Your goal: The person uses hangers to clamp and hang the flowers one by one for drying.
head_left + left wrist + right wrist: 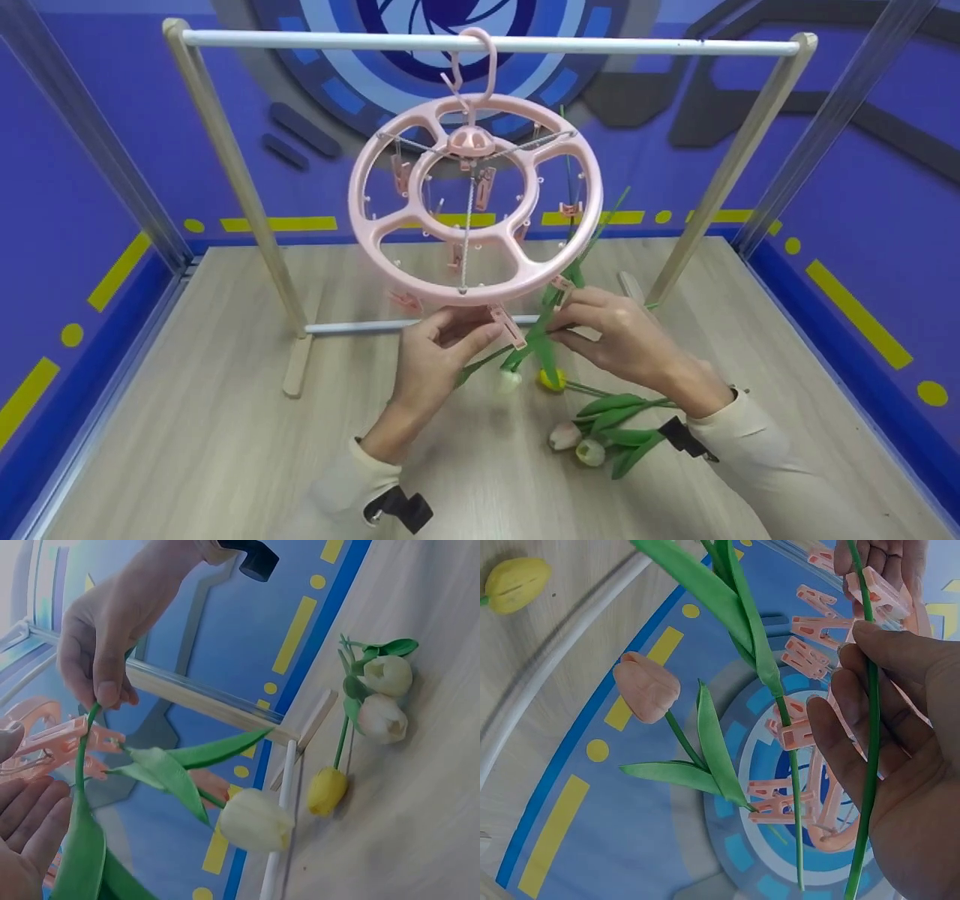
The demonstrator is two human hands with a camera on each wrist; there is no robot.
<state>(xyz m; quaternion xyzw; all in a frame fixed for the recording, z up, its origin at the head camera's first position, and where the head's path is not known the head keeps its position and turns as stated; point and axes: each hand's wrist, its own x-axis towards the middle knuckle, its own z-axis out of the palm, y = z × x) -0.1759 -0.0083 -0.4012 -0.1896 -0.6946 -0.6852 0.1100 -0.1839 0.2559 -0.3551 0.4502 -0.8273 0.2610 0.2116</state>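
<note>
Slender green artificial tulip stem (873, 712), hand-held beside a pink plastic clip (509, 328) under the hanger.
Right hand (622, 334): thumb and fingers narrowed, pinching the stem; its bloom cannot be made out. Left hand (435, 356): fingers and thumb curled about the clip. Above: round two-ringed pink plastic hanger (429, 289), hooked over the white rod (630, 46) of a pale wooden rack (232, 166). Hanging below the hanger: one white tulip (259, 821); one pale pink tulip (646, 686), its stem in another clip. Lying on the light wood-grain table (225, 465), near the right forearm: yellow tulip (551, 380), pinkish-white tulip (564, 436), second white tulip (590, 452).
</note>
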